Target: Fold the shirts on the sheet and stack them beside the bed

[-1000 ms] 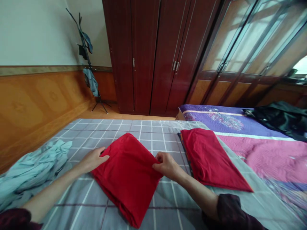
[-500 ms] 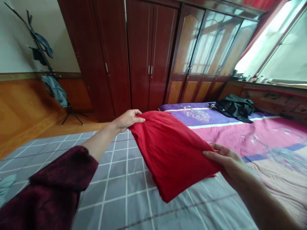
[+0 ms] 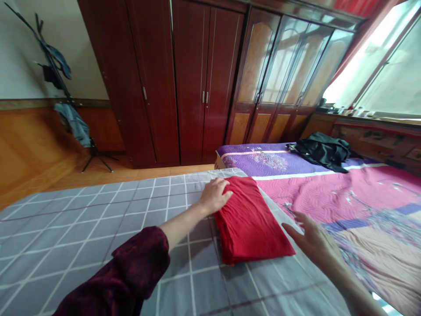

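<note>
A red cloth garment (image 3: 253, 224), folded into a layered rectangle, lies flat on the grey checked bedsheet (image 3: 138, 245). At its far left corner, my left hand (image 3: 215, 196) rests against the fabric, with thumb and fingers apart; the fingertips are partly hidden. My right hand (image 3: 311, 239) hovers just off the garment's right edge, fingers spread and holding nothing. Whether the red piece is a shirt or something else, the folds do not show.
A second bed surface with a purple and pink quilt (image 3: 315, 188) adjoins on the right, bearing a crumpled black garment (image 3: 324, 151). Dark red wardrobes (image 3: 190, 87) line the back. A coat stand (image 3: 67, 92) with hanging clothes is at left.
The red garment has gone from being held up between both hands to lying on the checked sheet. My right hand has let go; my left hand has moved right and down with the cloth.
</note>
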Demonstrator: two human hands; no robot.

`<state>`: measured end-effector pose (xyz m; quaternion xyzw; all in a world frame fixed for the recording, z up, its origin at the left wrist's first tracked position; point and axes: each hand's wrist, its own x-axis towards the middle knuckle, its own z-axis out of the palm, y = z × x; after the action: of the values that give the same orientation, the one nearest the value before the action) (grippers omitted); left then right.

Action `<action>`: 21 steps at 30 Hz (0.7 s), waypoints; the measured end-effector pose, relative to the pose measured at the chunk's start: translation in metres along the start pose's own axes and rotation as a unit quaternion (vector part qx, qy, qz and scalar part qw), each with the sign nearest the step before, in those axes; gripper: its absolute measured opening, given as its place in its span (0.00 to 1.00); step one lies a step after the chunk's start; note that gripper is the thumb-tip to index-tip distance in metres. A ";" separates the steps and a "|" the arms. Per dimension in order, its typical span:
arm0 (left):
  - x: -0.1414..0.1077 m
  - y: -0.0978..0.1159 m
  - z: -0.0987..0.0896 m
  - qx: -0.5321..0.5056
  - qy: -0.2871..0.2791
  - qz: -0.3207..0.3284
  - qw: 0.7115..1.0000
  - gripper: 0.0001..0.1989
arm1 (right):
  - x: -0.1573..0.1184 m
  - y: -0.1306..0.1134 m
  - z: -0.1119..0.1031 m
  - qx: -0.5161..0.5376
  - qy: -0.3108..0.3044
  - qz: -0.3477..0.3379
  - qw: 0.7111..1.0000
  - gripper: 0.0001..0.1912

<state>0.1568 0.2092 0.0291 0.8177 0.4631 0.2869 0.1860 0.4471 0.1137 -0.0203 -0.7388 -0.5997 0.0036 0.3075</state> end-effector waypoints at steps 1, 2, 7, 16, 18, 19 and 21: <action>-0.012 0.009 0.003 0.011 -0.017 0.042 0.999 0.15 | 0.009 -0.014 -0.005 -0.018 0.008 -0.043 0.999 0.32; -0.023 0.018 0.007 0.026 -0.036 0.083 0.996 0.17 | 0.018 -0.031 -0.007 -0.022 0.012 -0.085 0.996 0.31; -0.070 0.028 0.041 0.067 -0.139 0.127 0.980 0.33 | 0.060 -0.114 0.039 -0.064 -0.041 -0.246 0.966 0.27; -0.093 0.010 0.058 -0.004 -0.158 0.058 0.986 0.36 | 0.126 -0.081 0.124 -0.138 -0.101 -0.042 0.984 0.36; -0.089 0.015 0.048 -0.012 -0.164 0.054 0.985 0.37 | 0.136 -0.074 0.113 -0.142 -0.083 -0.020 0.986 0.36; -0.084 0.017 0.042 -0.014 -0.158 0.056 0.986 0.37 | 0.137 -0.072 0.108 -0.144 -0.070 -0.018 0.987 0.36; -0.065 0.019 0.032 -0.002 -0.120 0.073 0.990 0.38 | 0.134 -0.069 0.101 -0.144 -0.050 -0.039 0.988 0.34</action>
<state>0.1634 0.1427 -0.0041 0.8777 0.3757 0.2004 0.2201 0.3857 0.2843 -0.0218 -0.7504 -0.6369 -0.0574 0.1674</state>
